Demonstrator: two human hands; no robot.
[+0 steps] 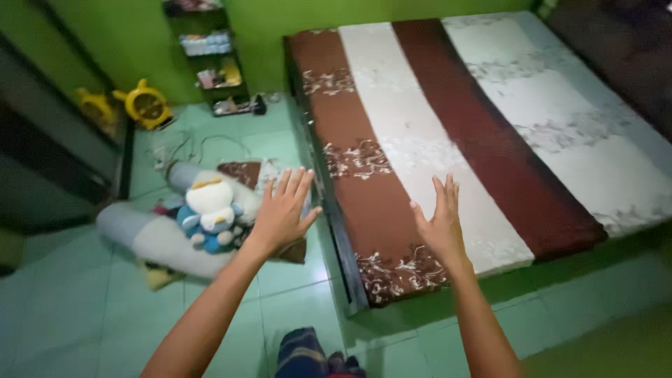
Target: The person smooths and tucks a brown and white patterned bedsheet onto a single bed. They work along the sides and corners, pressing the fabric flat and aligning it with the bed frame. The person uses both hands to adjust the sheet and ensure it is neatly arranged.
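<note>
I see first the bed (490,133), a low mattress on a dark frame, covered with a sheet in brown, white and dark red stripes with a pale flower pattern; it lies flat and smooth. Beside it, on the green tiled floor (63,308), a long grey bolster (157,241) and some pillows lie in a heap, perhaps put there to free the bed. A white and blue plush toy (210,208) sits on this heap. Against the wall, a narrow shelf (210,59) holds small items that I cannot identify. My left hand (282,210) and right hand (439,220) are both spread wide and hold nothing, raised over the near corner of the bed.
</note>
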